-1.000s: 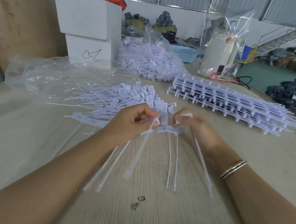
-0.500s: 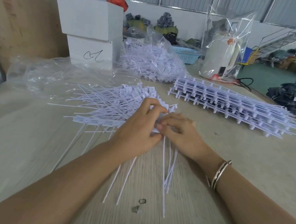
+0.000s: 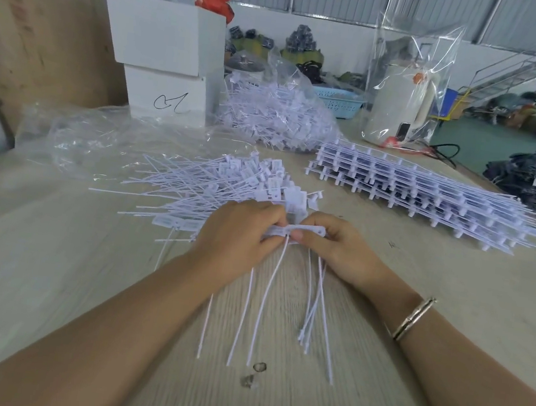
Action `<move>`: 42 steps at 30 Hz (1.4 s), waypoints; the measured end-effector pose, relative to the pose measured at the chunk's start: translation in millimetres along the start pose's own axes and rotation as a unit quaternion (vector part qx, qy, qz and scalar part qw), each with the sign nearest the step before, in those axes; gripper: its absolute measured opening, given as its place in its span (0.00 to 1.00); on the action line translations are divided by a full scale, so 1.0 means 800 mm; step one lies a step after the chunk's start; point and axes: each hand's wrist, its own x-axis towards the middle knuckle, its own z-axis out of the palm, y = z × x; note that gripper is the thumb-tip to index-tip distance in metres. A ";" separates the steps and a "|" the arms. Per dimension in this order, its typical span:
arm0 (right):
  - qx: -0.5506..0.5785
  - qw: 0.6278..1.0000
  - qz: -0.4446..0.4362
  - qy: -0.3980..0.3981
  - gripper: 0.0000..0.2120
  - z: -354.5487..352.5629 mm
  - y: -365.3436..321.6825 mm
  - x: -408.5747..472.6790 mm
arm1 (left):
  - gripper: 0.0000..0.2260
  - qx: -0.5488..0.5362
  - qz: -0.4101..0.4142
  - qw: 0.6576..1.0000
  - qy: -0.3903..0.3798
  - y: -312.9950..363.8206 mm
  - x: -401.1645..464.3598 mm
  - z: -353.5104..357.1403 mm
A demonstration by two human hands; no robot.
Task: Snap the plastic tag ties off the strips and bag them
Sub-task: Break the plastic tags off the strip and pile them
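my left hand (image 3: 238, 233) and right hand (image 3: 339, 246) both pinch one tag strip (image 3: 303, 232) over bare table (image 3: 45, 275), loose ties (image 3: 214, 185) just beyond, stacked strips (image 3: 424, 196) far right.

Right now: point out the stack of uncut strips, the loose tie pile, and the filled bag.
stack of uncut strips (image 3: 414, 191), head view, middle of the top layer.
loose tie pile (image 3: 228, 180), head view, centre of the heap.
filled bag (image 3: 278, 115), head view, bulging front.
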 end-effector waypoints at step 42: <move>0.164 0.984 -0.050 0.037 0.08 -0.001 -0.008 -0.003 | 0.06 -0.415 -0.109 0.903 -0.020 -0.002 0.009 0.008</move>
